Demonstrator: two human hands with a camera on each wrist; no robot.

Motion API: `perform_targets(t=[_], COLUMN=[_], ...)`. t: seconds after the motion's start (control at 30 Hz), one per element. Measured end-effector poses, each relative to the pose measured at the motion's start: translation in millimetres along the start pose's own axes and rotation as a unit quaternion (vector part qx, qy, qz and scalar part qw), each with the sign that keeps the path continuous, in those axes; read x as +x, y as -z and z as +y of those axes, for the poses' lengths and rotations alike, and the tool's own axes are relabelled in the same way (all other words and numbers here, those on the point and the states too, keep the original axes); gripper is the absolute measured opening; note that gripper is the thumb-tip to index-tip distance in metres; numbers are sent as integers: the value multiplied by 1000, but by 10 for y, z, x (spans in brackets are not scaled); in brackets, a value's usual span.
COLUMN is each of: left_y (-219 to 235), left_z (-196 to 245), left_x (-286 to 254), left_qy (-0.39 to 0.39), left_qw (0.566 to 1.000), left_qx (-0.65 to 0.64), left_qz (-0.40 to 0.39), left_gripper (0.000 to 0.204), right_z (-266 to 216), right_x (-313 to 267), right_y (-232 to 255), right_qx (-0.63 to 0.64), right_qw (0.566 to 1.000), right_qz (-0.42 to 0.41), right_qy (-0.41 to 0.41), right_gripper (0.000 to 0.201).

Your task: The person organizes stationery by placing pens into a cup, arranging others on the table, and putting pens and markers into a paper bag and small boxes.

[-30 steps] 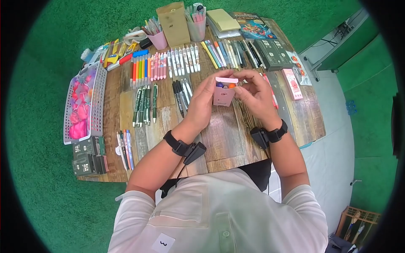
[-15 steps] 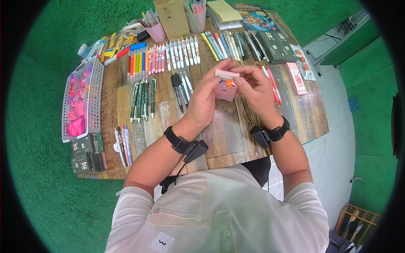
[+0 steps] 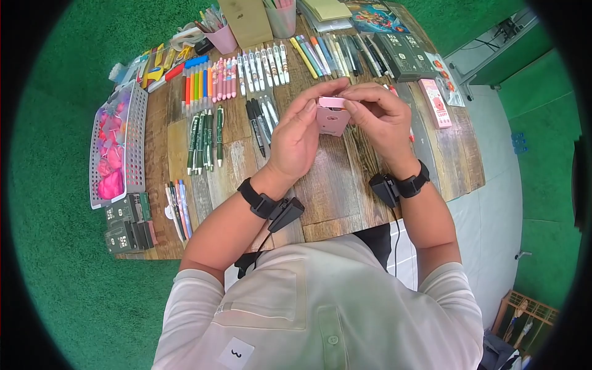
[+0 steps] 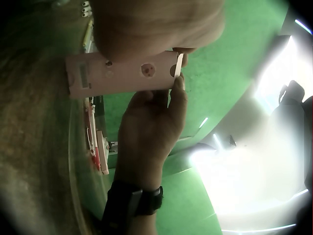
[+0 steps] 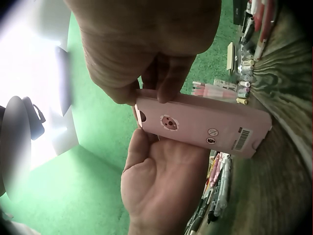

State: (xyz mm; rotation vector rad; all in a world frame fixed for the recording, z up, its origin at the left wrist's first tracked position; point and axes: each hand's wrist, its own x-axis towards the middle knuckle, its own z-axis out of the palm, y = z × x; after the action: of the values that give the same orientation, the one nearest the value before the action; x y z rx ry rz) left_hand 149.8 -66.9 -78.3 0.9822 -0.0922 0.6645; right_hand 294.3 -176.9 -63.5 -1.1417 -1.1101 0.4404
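A small pink cardboard box (image 3: 333,123) is held upright over the table between both hands. My left hand (image 3: 295,143) grips it from the left, thumb by the top edge. With its thumb and fingers, my right hand (image 3: 385,123) pinches the top flap at the right corner. The flap lies nearly down over the opening, so the contents are mostly hidden. In the right wrist view the box (image 5: 195,125) shows a round printed face, small symbols and a barcode. The left wrist view shows the right hand's fingers (image 4: 178,95) at the flap end.
Rows of pens lie behind the hands: coloured markers (image 3: 198,86), white pens (image 3: 262,69) and dark green pens (image 3: 205,140). A basket (image 3: 137,148) of pink items stands left. Another pink box (image 3: 436,103) lies right, near black boxes (image 3: 401,57). Pen cups (image 3: 223,40) stand at the back.
The flap has come down over the opening, covering the purple and orange tips seen earlier. Both hands stay on the box, which has tilted slightly and risen a little in view.
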Motion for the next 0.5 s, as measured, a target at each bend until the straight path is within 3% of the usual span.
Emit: perform_targets(t=[0.2, 0.27, 0.37, 0.5], left_y=[35, 65, 54, 9], left_z=[-49, -80, -88, -86], left_x=[-7, -9, -13, -2], left_qy=[-14, -19, -21, -21], left_qw=[1000, 999, 999, 997], left_qx=[21, 26, 29, 80], left_qz=[-5, -9, -9, 10], left_gripper=[32, 29, 25, 26], right_z=[15, 32, 14, 39], right_x=[28, 61, 69, 51], right_y=[53, 98, 119, 24], right_qx=[-56, -124, -149, -107], right_qw=[997, 984, 977, 990], right_qz=[-7, -31, -36, 12], right_qy=[45, 127, 148, 89], right_gripper=[13, 13, 13, 12])
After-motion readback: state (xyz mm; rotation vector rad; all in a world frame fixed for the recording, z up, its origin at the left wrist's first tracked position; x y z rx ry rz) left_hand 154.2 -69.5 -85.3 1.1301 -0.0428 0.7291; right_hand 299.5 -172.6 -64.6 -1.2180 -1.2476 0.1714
